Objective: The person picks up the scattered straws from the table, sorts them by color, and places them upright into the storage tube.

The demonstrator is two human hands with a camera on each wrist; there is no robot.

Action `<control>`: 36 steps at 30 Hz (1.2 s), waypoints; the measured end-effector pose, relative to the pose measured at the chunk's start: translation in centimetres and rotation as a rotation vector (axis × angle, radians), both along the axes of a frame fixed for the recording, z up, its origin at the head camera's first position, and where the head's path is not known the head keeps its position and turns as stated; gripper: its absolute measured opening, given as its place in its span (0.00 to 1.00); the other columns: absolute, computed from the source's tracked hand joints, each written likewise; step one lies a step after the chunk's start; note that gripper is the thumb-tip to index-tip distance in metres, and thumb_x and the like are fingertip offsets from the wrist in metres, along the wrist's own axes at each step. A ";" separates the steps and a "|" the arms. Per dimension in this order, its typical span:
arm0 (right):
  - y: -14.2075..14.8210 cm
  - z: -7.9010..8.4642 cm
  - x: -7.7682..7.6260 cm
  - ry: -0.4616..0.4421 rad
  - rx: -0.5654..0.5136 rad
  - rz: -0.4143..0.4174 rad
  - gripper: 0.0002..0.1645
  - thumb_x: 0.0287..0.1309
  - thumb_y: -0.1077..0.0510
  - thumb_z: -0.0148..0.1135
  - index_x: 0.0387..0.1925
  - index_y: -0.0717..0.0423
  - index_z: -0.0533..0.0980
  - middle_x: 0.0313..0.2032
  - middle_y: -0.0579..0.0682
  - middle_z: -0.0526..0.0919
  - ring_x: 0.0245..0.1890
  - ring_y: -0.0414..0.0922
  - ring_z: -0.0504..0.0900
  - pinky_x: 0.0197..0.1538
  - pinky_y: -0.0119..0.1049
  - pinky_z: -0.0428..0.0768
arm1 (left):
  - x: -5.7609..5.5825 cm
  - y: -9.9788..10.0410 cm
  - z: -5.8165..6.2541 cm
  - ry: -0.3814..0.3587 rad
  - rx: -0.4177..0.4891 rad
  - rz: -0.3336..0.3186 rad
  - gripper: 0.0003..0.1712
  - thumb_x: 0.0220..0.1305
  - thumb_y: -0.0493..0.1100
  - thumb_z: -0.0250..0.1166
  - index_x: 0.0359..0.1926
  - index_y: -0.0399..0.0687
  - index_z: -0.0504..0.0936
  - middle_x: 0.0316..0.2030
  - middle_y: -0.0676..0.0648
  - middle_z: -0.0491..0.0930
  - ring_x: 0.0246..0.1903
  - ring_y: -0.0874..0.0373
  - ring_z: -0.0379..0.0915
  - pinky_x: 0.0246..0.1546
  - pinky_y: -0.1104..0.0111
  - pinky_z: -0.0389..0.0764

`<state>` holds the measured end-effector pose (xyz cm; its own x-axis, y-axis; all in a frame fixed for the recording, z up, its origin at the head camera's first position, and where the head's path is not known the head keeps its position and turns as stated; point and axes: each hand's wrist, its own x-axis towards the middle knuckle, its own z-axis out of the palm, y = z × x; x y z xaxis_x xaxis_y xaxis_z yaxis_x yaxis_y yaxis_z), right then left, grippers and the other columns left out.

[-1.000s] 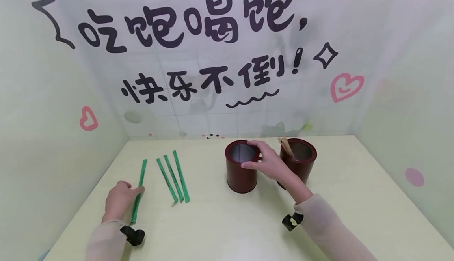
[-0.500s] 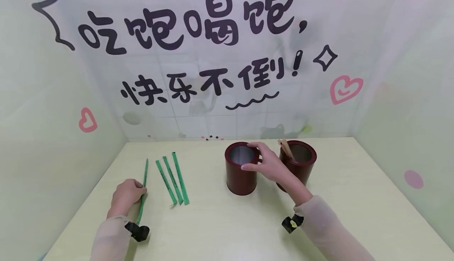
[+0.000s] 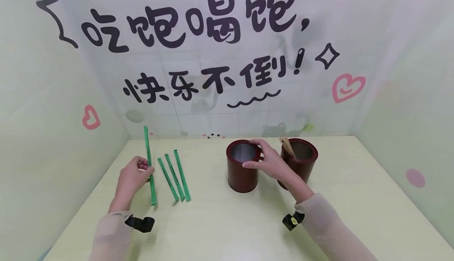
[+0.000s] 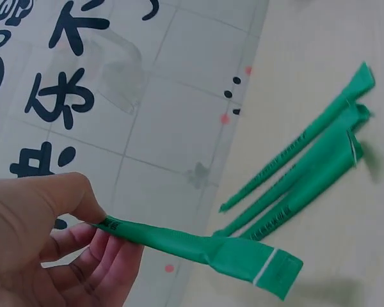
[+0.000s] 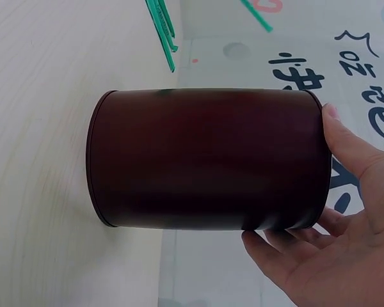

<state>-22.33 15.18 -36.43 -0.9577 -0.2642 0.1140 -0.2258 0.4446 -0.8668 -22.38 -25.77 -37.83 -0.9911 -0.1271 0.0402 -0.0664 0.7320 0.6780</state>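
My left hand (image 3: 133, 176) pinches a long thin green printed stick packet (image 4: 173, 241) between thumb and fingers, raised off the table and nearly upright in the head view. Several similar green packets (image 3: 175, 176) lie side by side just right of it. My right hand (image 3: 271, 162) grips a dark red canister (image 3: 242, 178) near its top rim, thumb on the near side and fingers round the far side. The canister stands upright on the table, and its visible inside is pale and bare. In the right wrist view, the canister (image 5: 208, 160) hides part of the fingers.
Behind my right wrist stands a second dark red canister (image 3: 301, 166) with light brown sticks (image 3: 287, 148) leaning at its rim. The pale table (image 3: 213, 229) is bounded by printed walls at the back and both sides.
My left hand has picked the green packet up off the table, raising it and moving slightly right and away. My right hand and the canister have stayed in place.
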 end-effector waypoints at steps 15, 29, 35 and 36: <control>-0.1 -0.1 0.2 -0.014 -0.014 0.005 0.44 0.56 0.55 0.73 0.69 0.58 0.62 0.70 0.60 0.66 0.68 0.60 0.70 0.68 0.58 0.73 | -0.1 7.0 4.1 0.241 0.277 -0.125 0.14 0.67 0.34 0.55 0.53 0.37 0.68 0.48 0.37 0.77 0.38 0.69 0.75 0.39 0.72 0.88; 0.3 -0.2 0.1 -0.004 -0.010 0.001 0.43 0.58 0.55 0.72 0.69 0.59 0.62 0.70 0.60 0.66 0.67 0.59 0.69 0.69 0.59 0.71 | -1.2 13.4 6.5 0.373 0.557 -0.260 0.12 0.66 0.30 0.55 0.49 0.35 0.68 0.44 0.42 0.76 0.39 0.66 0.77 0.41 0.73 0.87; 0.0 -0.2 0.0 -0.016 0.001 0.008 0.44 0.58 0.53 0.72 0.70 0.58 0.61 0.70 0.60 0.65 0.69 0.63 0.68 0.67 0.58 0.74 | -1.4 15.4 6.6 0.414 0.680 -0.304 0.11 0.65 0.28 0.56 0.48 0.36 0.68 0.42 0.45 0.74 0.38 0.63 0.78 0.41 0.71 0.88; -0.1 -0.2 0.0 -0.020 -0.001 0.007 0.44 0.58 0.53 0.72 0.70 0.58 0.61 0.70 0.60 0.65 0.69 0.62 0.68 0.67 0.58 0.74 | -1.5 15.8 6.5 0.413 0.690 -0.314 0.11 0.65 0.28 0.57 0.48 0.36 0.69 0.42 0.44 0.74 0.38 0.63 0.78 0.41 0.71 0.88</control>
<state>-22.35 15.09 -36.67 -0.9580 -0.2705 0.0954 -0.2117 0.4427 -0.8713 -23.84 -9.99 -31.32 -0.9073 0.0213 0.4200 0.4201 0.0912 0.9029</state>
